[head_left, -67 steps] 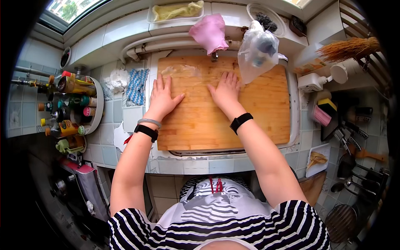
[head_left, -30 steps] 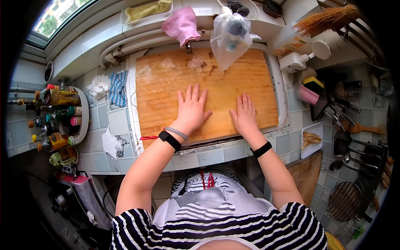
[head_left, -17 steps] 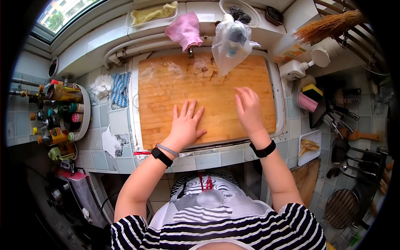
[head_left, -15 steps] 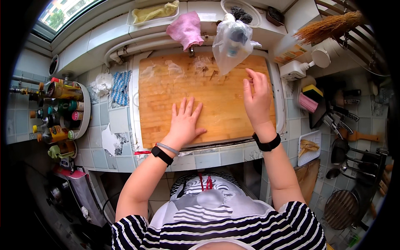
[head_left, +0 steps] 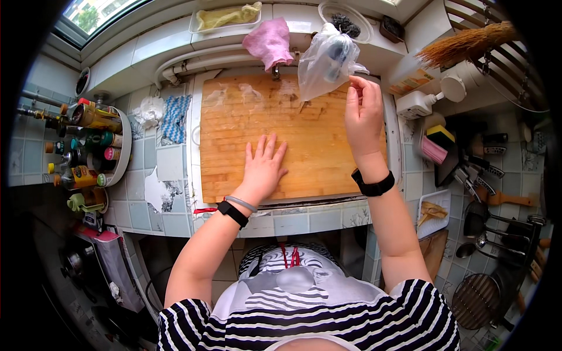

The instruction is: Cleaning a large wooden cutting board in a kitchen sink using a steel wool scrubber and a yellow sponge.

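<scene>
My left hand (head_left: 263, 167) lies flat on the wooden cutting board (head_left: 313, 161), fingers spread, holding nothing. My right hand (head_left: 364, 120) is raised over the board's far right part. Its fingers are curled, the thumb close to the fingertips. Those fingertips are at the right edge of a clear plastic bag (head_left: 316, 73), which hangs over the board's far edge with dark and blue things inside. Whether they pinch the bag cannot be made out. Wet-looking translucent scraps (head_left: 252, 93) stick to the board's far left. A pink cloth (head_left: 268, 42) hangs over the tap just beyond.
Bottles stand in a white rack (head_left: 124, 146) at left, near a blue-and-white cloth (head_left: 174, 120). On the right are a sponge (head_left: 440, 134), knives and hanging ladles. A straw brush (head_left: 468, 44) hangs far right. A tray with yellow film (head_left: 228, 17) sits on the ledge.
My right hand has moved up and away from me toward the plastic bag, its fingers drawing closer together. My left hand stays flat on the board. The whole view has shifted slightly.
</scene>
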Motion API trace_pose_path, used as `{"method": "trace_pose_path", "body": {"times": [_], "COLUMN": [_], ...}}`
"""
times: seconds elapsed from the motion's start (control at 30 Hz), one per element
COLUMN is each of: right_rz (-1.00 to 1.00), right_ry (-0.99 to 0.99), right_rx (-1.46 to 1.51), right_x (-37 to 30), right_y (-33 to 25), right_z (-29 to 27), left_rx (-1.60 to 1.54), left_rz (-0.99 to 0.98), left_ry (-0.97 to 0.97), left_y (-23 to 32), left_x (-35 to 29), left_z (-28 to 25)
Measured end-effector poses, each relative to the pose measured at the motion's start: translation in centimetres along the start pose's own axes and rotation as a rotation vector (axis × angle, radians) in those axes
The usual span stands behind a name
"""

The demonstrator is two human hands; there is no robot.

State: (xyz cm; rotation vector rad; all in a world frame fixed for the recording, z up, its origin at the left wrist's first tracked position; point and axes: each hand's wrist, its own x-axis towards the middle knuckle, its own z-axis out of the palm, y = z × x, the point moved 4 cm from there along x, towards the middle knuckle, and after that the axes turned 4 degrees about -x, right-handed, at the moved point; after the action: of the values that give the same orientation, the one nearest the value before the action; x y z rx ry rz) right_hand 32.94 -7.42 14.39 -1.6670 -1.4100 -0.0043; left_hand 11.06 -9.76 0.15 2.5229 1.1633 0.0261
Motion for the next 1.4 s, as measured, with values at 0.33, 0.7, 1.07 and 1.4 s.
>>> {"method": "trace_pose_path", "body": {"times": [0.33, 0.7, 1.07, 1.4], "right_rz": [0.195, -0.152, 0.354, 0.128], "right_ry": [-0.579, -0.814, -0.477, -0.132], "right_rx": [-0.466, -0.345, -0.390, -0.177], "right_x": [-13.7, -17.3, -8.7, 0.2], "right_y": [9.2, 7.1, 12.7, 9.0], "right_z": [5.9, -0.3, -5.5, -4.5], "left_rx": [-0.057, -0.096, -0.060, -0.075], "left_rz": [-0.046, -0.023, -0.034, 0.017], "left_ry": [0.048, 0.037, -0.020, -0.042], "left_y": [-0.2, -0.5, -0.2, -1.8], "left_x": [0.6, 0.3, 0.0, -0.6], "left_z": [0.3, -0.9, -3.3, -4.8]}}
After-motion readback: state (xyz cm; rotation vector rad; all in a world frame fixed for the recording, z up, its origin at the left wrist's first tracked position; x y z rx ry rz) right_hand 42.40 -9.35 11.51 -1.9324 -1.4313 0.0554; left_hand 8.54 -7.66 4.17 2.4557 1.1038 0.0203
